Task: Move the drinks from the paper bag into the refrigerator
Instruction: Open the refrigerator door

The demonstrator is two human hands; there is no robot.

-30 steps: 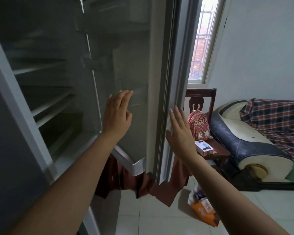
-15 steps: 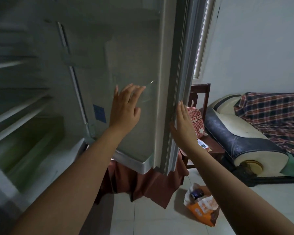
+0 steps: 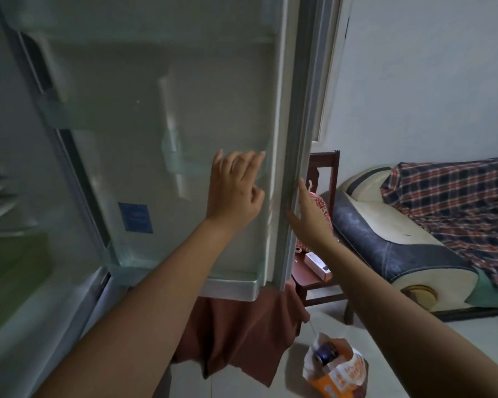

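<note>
The refrigerator door (image 3: pixel 161 133) stands open in front of me, its pale inner side with clear door shelves facing me. My left hand (image 3: pixel 234 191) lies flat on that inner side near the door's outer edge, fingers apart. My right hand (image 3: pixel 306 214) rests open against the door's edge seal. The refrigerator's interior shelves (image 3: pixel 0 196) show blurred at the far left. On the floor at lower right stands the orange and white paper bag (image 3: pixel 339 372), with the dark top of a drink can (image 3: pixel 325 350) showing in its mouth.
A dark wooden chair (image 3: pixel 325 173) behind the door holds a red checked backpack (image 3: pixel 318 202) and a small box (image 3: pixel 316 264). A red-brown cloth (image 3: pixel 242 334) hangs below the door. A sofa (image 3: pixel 400 245) with a plaid blanket fills the right. The floor is pale tile.
The door has swung further open to the right with both hands on it. My view has shifted right, so the interior shelves have slid toward the left edge.
</note>
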